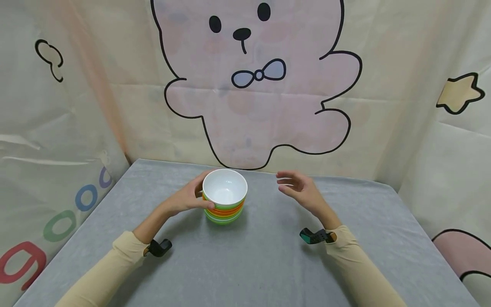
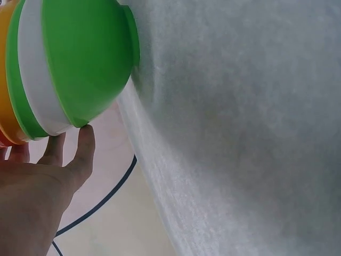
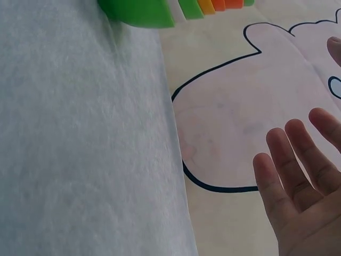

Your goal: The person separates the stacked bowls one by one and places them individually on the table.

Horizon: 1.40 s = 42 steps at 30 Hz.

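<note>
A stack of nested bowls, white inside at the top with green and orange rims below, stands upright on the table. My left hand holds its left side, thumb at the front and fingers around the back. In the left wrist view the fingers touch the rims near a green bowl, the lowest. My right hand is raised to the right of the stack, apart from it and holding nothing. The right wrist view shows this hand with fingers spread, the stack at the top edge.
Grey cloth covers the table. Behind its back edge hangs a curtain with a pink cartoon bear. More printed curtain hangs at the left and right. Each wrist wears a dark camera mount.
</note>
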{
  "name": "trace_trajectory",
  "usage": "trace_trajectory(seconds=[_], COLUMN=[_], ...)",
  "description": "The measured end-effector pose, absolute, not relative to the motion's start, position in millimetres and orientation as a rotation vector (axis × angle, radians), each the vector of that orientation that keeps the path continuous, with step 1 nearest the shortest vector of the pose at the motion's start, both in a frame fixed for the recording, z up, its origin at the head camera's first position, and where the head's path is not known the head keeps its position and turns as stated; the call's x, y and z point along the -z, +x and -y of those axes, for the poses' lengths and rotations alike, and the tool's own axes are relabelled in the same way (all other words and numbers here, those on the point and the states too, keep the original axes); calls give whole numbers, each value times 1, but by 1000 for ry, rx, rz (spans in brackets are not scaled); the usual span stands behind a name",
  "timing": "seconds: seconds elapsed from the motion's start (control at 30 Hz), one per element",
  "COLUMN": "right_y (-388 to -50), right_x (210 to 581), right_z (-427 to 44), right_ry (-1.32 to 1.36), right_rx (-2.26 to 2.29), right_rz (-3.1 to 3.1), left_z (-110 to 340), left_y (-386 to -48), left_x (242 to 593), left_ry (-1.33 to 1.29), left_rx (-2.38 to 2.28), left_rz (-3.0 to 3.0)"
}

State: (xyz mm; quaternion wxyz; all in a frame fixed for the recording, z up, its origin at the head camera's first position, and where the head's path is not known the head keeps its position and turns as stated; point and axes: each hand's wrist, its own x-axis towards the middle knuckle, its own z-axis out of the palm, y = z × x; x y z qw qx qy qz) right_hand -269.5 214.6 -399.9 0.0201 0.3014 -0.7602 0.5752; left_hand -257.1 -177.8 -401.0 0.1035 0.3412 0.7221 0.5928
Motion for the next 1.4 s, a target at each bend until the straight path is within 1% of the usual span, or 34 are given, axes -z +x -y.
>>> trace_trajectory(seconds=[0.47, 0.97, 1.2, 1.4], right_y=[-272, -273, -271, -275], right_x=[398, 394, 389, 394], right_z=[-185, -164, -153, -142], right_ry=[1037, 1239, 1281, 1340], right_rx=[-1822, -1782, -1793, -1828], right_rz=[2306, 2293, 2311, 2282], left_z=[179, 180, 180, 180], left_y=[-255, -255, -256, -257], left_x=[392, 392, 393, 393], left_ry=[1013, 1012, 1019, 1003], left_rx=[-1687, -1683, -1670, -1658], left_rz=[-2181, -2185, -2206, -2227])
